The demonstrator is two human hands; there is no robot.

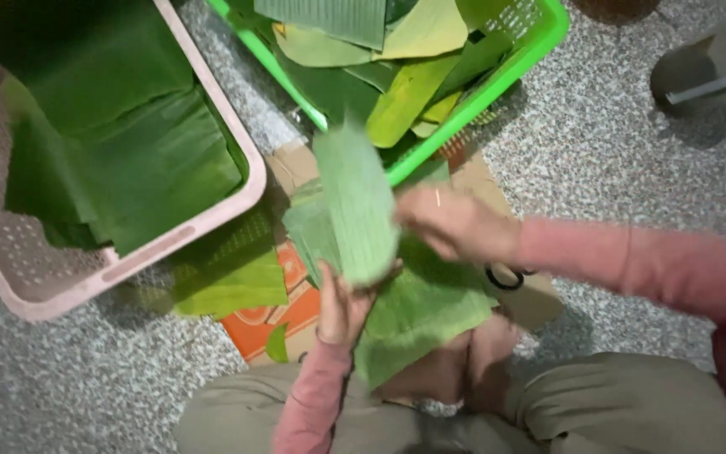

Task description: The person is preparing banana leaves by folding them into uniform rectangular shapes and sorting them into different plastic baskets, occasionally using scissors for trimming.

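Observation:
My left hand (342,304) grips the lower end of a long pale green leaf strip (355,202), holding it upright over my lap. My right hand (454,223) is at the strip's right edge, blurred by motion, fingers curled toward it; whether it grips the leaf I cannot tell for sure. More leaf pieces (418,315) lie below the hands on flattened cardboard (296,307). Both sleeves are pink.
A pink basket (237,206) at the left holds dark green folded leaves. A bright green basket (497,80) at the top holds mixed green and yellowish leaves. Black scissors handles (506,277) lie on the cardboard. Speckled floor surrounds; a sandal (699,76) at top right.

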